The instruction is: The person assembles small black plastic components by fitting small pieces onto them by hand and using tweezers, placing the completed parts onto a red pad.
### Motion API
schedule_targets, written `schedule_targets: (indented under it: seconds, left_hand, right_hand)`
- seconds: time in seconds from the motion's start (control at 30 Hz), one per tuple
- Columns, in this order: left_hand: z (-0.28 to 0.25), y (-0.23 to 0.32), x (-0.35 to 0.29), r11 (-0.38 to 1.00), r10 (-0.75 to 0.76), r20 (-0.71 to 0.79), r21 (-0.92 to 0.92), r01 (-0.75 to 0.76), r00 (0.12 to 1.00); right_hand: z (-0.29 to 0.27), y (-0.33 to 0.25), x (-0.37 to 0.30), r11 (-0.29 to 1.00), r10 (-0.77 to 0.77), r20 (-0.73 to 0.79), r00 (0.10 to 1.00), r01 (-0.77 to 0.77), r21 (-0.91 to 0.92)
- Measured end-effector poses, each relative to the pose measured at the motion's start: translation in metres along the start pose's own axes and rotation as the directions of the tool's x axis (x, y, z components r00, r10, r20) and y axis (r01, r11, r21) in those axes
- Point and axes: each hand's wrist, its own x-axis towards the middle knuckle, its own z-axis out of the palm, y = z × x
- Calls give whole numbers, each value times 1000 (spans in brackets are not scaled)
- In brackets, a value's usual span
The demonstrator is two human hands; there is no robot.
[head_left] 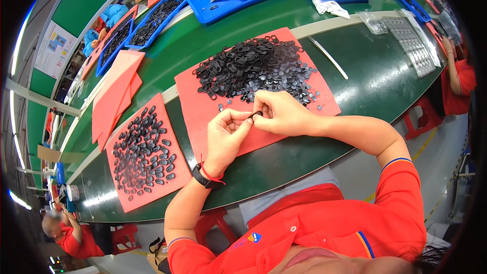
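Observation:
My left hand (pixel 227 134) and my right hand (pixel 282 113) meet over the near part of a large pink foam sheet (pixel 324 107). Between their fingertips is a small black oval part (pixel 257 114), pinched from both sides. Farther back on the same sheet lies a heap of black oval parts with holes (pixel 238 63). Small shiny grey discs (pixel 289 82) spread along the heap's right and near side. To the left, a second pink foam sheet (pixel 175 183) carries many separate black oval pieces (pixel 144 152), their holes apparently filled.
Loose pink sheets (pixel 114 94) lie at the left. A thin white-handled tool (pixel 329 58) rests right of the heap. Blue trays (pixel 208 15) with parts and bags stand farther back. Clear plastic trays (pixel 411 40) lie at the right. Other people work around the green table.

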Motion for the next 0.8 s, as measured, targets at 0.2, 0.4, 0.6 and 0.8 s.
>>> schedule_targets:
  seconds: [0.2,0.4,0.6,0.8]
  left_hand:
    - [-3,-2,1,1000,-9,-16,-27,9,1000]
    - [-10,8,5,969,-210,42,-126,214,977]
    - [-15,5,5,947,-232,65,-213,240,971]
    - [-14,4,4,953,-219,90,-195,233,972]
  right_hand:
    - [4,0,-1,999,-24,1,1000,24,48]
    - [-3,-1,2,868,242,178,954,-294,399]
    - [-5,-3,6,858,255,201,946,-317,404]
    - [-1,-1,2,919,171,126,977,-204,338]
